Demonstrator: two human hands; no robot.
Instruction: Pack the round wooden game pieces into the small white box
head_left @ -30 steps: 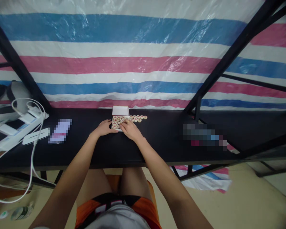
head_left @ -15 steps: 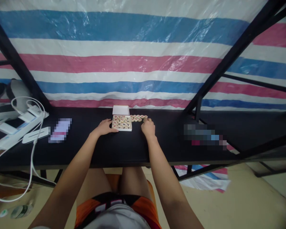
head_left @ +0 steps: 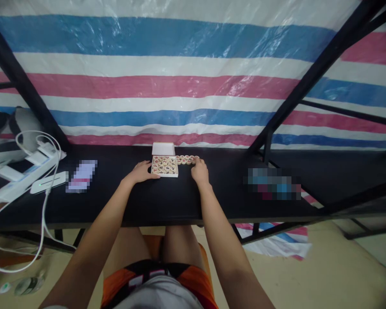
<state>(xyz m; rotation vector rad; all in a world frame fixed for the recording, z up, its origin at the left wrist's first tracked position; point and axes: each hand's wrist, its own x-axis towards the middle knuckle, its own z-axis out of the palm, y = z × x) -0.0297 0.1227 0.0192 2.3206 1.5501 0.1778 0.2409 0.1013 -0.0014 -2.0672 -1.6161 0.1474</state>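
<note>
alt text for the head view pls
A person's left hand rests against an open white box of round pieces on a black table; the right hand touches similar pieces lined up beside the box. Striped sheeting hangs behind.

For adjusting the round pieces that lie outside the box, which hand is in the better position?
Probably the right: the right hand has its fingertips at the right end of the loose pieces, while the left hand rests at the left side of the box, farther from them.

The right hand [head_left: 200, 171] is now at the box's [head_left: 170, 175] three o'clock, no longer over it. Another round piece [head_left: 193, 160] extends the nearer row.
</note>
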